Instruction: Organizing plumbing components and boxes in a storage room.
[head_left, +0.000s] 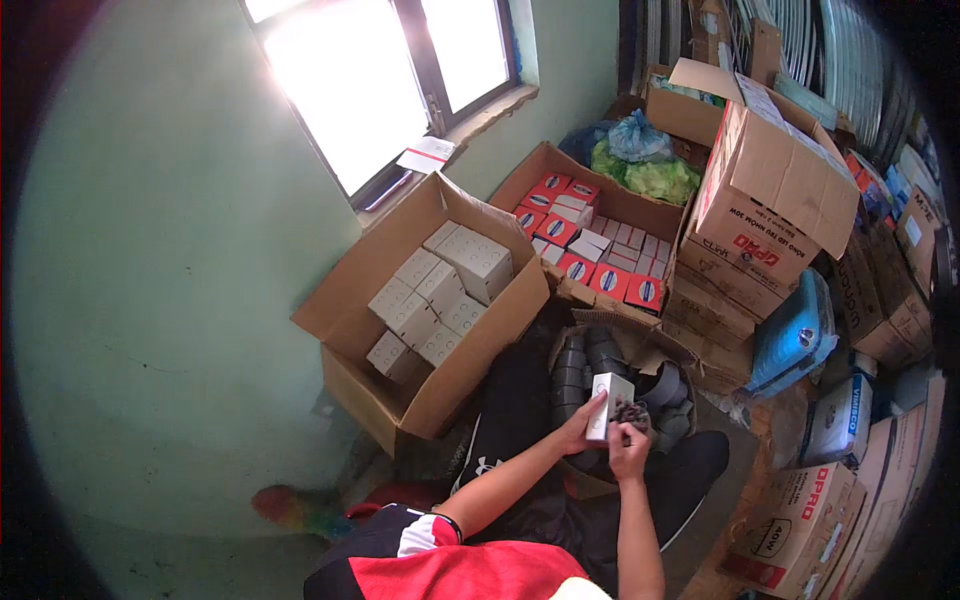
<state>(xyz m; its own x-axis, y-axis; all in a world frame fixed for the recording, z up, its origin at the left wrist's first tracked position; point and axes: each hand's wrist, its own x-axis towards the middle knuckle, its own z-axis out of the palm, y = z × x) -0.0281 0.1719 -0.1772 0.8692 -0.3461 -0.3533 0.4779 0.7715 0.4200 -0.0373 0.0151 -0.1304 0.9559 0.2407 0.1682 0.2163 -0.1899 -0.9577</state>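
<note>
My left hand grips a small white box with round outlines on one face. Pressed near the box's right side is a dark, mottled bundle, perhaps a rag or brush; my right hand is shut on it. Both hands are above an open carton of grey plastic pipe fittings, between my legs. To the left, a large open cardboard box holds several similar white boxes in rows and stacks.
Beyond stands an open carton of red-and-white boxes. Plastic bags lie behind it. Stacked cartons, a blue plastic-wrapped case and more cartons line the right. A window with a sill is on the green wall.
</note>
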